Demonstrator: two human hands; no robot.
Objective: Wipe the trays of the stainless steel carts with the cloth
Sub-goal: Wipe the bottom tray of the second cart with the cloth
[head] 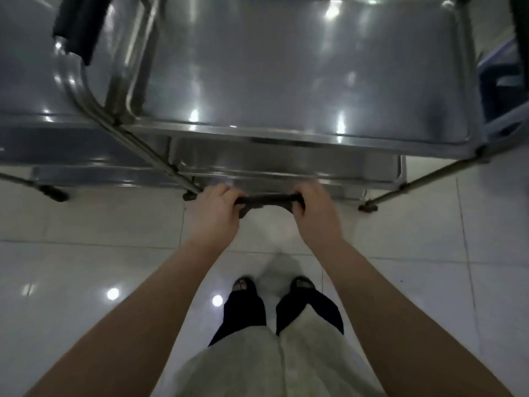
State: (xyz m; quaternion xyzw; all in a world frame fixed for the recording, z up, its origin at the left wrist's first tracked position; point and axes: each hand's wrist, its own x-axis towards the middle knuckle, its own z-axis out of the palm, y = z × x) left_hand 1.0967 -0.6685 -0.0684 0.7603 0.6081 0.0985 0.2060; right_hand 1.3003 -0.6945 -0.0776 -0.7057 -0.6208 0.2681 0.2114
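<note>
Both bare forearms rise from the bottom of the frame; the left hand and right hand are each closed on an end of the dark cloth, stretched taut between them at centre frame. It looks soft, light and limp, best gripped bunched. Just above is the cart with its broad upper tray and lower shelf; 1 second cart crowds the left, its leg near the left hand.

The single head camera looks steeply down from standing height, close over the cart's top tray and the tiled floor.
</note>
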